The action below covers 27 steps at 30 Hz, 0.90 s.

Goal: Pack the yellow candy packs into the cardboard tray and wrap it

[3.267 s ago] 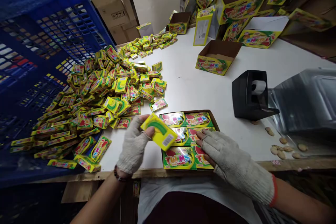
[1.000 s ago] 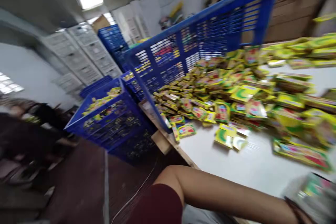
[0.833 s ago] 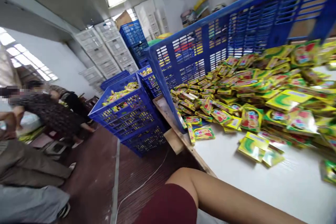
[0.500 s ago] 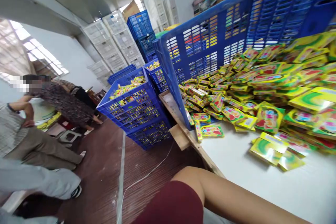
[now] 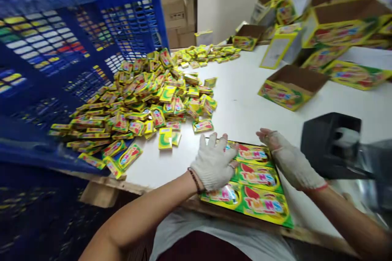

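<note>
My left hand [image 5: 213,163], in a white fingerless knit glove, lies flat with fingers spread on a block of yellow-green "Twins" packets [image 5: 256,179] laid side by side on the white table [image 5: 241,106] near its front edge. My right hand [image 5: 286,157], gloved the same way, rests along the block's right edge with fingers extended. Neither hand grips anything. A big heap of loose yellow packets [image 5: 143,102] lies to the left, spilling from a tipped blue crate [image 5: 61,61].
A black tape dispenser [image 5: 330,144] stands just right of my right hand. Open yellow cartons [image 5: 290,87] and stacked ones [image 5: 343,24] fill the back right. More packets [image 5: 208,53] lie at the far edge. Brown cardboard boxes [image 5: 177,4] stand behind.
The view has swung back from the room on the left to the table. Both hands now lie on the packet block; the single packet my left hand held earlier is gone from it.
</note>
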{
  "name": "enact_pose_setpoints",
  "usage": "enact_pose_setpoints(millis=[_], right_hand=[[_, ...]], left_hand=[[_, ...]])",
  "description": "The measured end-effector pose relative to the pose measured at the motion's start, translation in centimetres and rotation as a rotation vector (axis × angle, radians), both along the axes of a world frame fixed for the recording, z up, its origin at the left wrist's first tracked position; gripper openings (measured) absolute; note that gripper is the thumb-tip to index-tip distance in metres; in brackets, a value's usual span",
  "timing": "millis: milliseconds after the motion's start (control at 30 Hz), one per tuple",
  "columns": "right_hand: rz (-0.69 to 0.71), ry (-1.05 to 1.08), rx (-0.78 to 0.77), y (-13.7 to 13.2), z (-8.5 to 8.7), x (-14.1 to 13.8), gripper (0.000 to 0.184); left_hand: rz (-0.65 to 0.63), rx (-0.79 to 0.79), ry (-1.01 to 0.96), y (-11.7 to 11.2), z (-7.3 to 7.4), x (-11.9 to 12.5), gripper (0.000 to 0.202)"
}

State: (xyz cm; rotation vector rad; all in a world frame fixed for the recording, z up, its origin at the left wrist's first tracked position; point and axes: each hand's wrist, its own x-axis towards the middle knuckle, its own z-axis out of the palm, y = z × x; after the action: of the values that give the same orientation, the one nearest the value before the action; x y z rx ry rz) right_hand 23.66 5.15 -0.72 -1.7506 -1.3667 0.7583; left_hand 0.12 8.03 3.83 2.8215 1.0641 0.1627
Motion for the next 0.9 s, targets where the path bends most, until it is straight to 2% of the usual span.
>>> enact_pose_setpoints(millis=[67,167,333,433,500,600,700,733,800,900], right_hand=[[-0.079,0.107,-0.001,-0.4,-0.5,-0.6,0.053],[-0.075,0.027,0.001,-0.6,-0.5,-1.7,0.043],[0.021,-0.431,0.034,-0.9,1.1,-2.6,0.047],[0.037,-0.712,0.131,-2.3,1.8,-3.4,0.051],[0.049,-0.838,0.136,-3.4,1.8,-4.4,0.053],[0.110,-0.854,0.090,-4.2,1.4,-5.6,0.054],[0.144,-0.684,0.181,-4.1,1.2,-5.0,0.050],[0.115,-0.608,0.229,-4.3,1.4,-4.2,0.047],[-0.035,-0.476,0.278,-5.2,2.5,-1.5,0.042],[-0.404,-0.434,0.170,-8.3,5.5,4.9,0.033]], left_hand=[[-0.039,0.000,-0.001,-0.2,0.2,0.0,0.048],[-0.066,0.008,0.014,-0.3,0.7,0.2,0.045],[-0.103,0.032,0.072,-0.6,1.0,0.1,0.048],[-0.159,0.037,0.069,-1.9,0.7,-0.3,0.055],[-0.195,0.032,0.055,-2.8,0.4,-0.5,0.060],[-0.199,0.036,0.062,-3.6,-0.1,-0.8,0.061],[-0.219,0.034,0.083,-3.7,-0.1,-0.9,0.057],[-0.247,0.016,0.095,-3.8,0.0,-1.0,0.058],[-0.330,-0.059,0.142,-4.1,0.3,-1.4,0.062],[-0.395,-0.154,0.200,-4.9,0.4,-2.1,0.064]])
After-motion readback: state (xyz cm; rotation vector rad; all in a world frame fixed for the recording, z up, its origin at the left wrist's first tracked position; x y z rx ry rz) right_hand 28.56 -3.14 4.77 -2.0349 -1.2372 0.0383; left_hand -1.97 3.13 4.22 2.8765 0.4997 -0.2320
